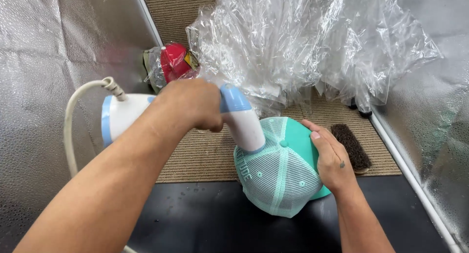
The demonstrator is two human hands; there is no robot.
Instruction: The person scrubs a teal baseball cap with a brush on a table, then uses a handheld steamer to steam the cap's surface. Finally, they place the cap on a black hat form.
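Here, left hand [193,104] gripping steamer [239,118] on teal cap [281,172] — right hand [332,158] flat, steadying cap; red cap [173,61] bagged.

I see the cap [281,177] on the mat's [195,219] far edge, my right hand [332,158] on its right side. My left hand [193,104] holds the steamer [146,114], nozzle on the cap's top. A brush [351,145] lies right of the cap, plastic wrap [312,38] behind, a wrapped cap [171,62] left of that.
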